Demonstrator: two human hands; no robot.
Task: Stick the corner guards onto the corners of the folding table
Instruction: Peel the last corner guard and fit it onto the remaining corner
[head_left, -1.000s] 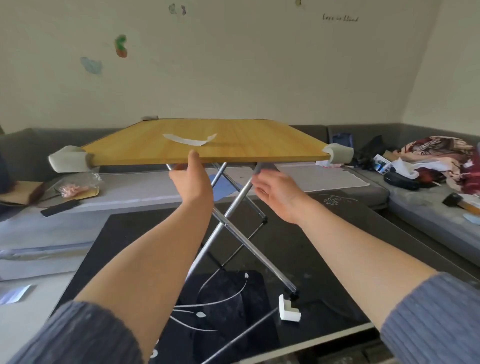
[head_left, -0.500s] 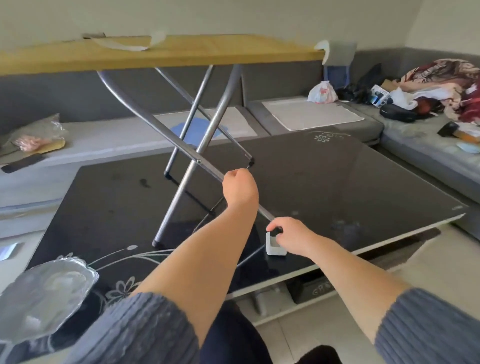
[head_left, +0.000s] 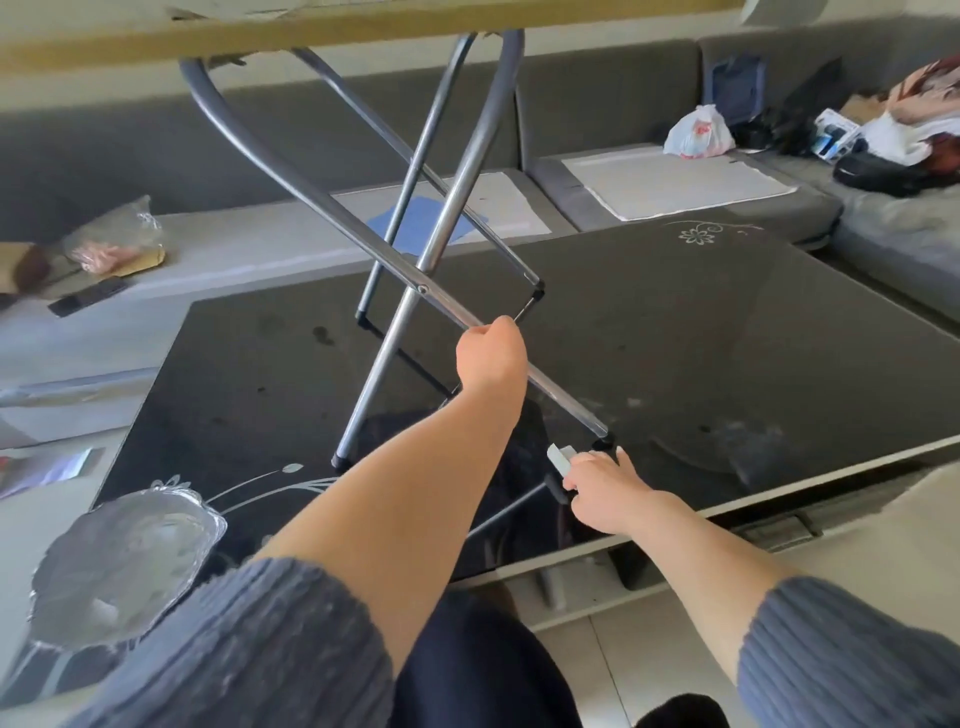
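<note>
The folding table stands on a black glass coffee table (head_left: 727, 332); its wooden top (head_left: 322, 28) runs along the upper edge of the view and its crossed metal legs (head_left: 415, 244) fill the middle. My left hand (head_left: 491, 353) grips the near leg tube just below the crossing. Low beside that leg's foot, my right hand (head_left: 602, 480) pinches a white corner guard (head_left: 560, 458), held just above the glass. A fitted white guard (head_left: 779, 10) shows at the top's right corner.
A crumpled foil tray (head_left: 124, 551) lies on the glass at the near left. A grey sofa (head_left: 675, 98) runs behind, holding a plastic bag (head_left: 698, 132), clothes and boxes at the right, and a snack packet (head_left: 111, 241) at the left.
My head dropped below the tabletop. My left hand left the table's edge and took hold of the leg. My right hand went down to the white guard on the glass and picked it up.
</note>
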